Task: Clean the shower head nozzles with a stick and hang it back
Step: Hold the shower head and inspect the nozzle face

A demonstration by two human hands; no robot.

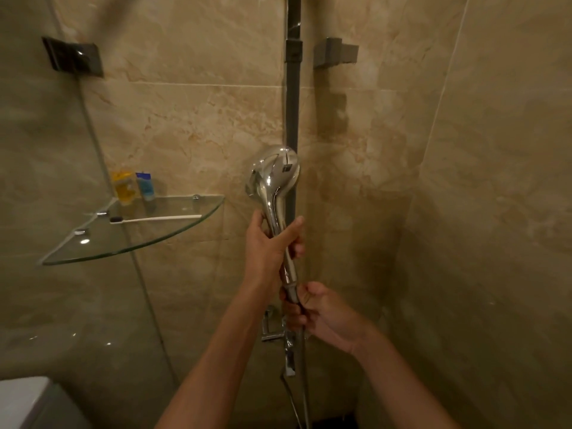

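Observation:
The chrome shower head (274, 178) stands upright in front of the grey wall rail (292, 97), its shiny back toward me and its nozzles hidden. My left hand (267, 246) grips the handle just below the head. My right hand (318, 311) grips the lower end of the handle where the hose (305, 382) joins. A white stick-like toothbrush (154, 218) with a dark tip lies on the glass corner shelf (130, 247) to the left.
Two small bottles, yellow (124, 187) and blue (146, 185), stand at the back of the shelf. The chrome mixer tap (278, 335) sits below my hands. A glass partition (46, 181) closes the left side. A white object (24, 400) shows at bottom left.

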